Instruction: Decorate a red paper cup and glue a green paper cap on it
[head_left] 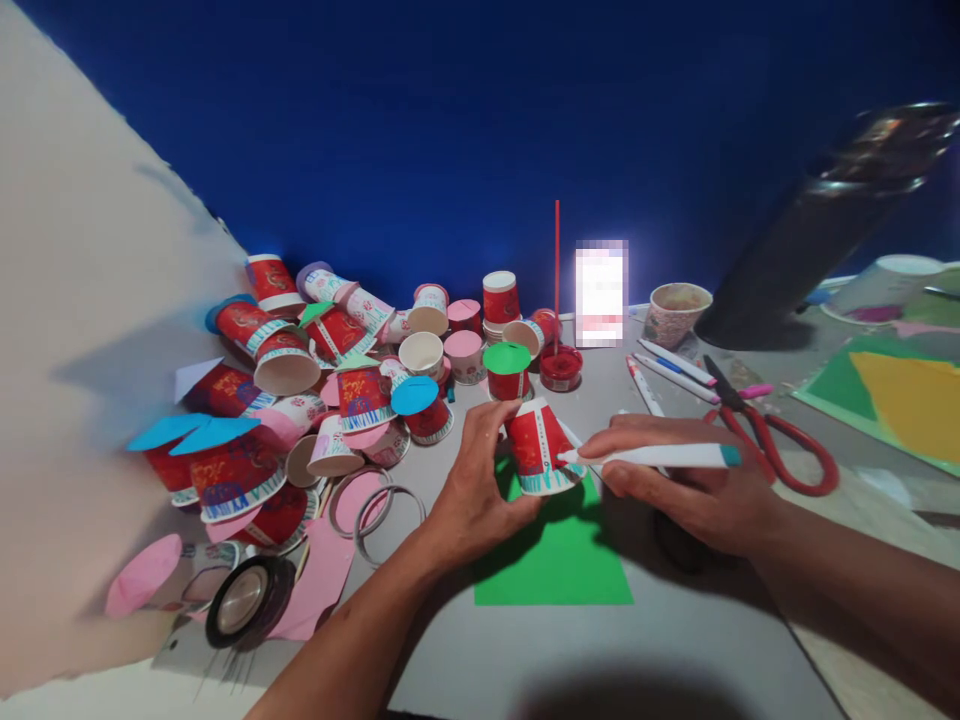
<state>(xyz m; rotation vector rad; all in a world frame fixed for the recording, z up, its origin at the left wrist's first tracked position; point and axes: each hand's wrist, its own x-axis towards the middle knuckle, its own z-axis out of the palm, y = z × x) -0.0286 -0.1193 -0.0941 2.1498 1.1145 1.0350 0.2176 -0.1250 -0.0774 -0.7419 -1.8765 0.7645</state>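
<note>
My left hand (472,480) grips a red paper cup (534,440) by its sides, thumb low and fingers on top. The cup is upside down and tilted, with a white strip down its side and teal marks along its white rim. In my right hand (697,490) is a white marker (652,457) with a teal end, held like a pen. Its tip is at the cup's side, near the strip; whether it touches I cannot tell. Under the cup lies a sheet of green paper (555,570).
Many decorated paper cups (367,395) are heaped at the left. Red-handled scissors (780,440) and several markers (679,375) lie at the right. A red jar (561,368) with a thin stick, a bright blurred screen (600,297) and a dark bottle (810,230) stand behind.
</note>
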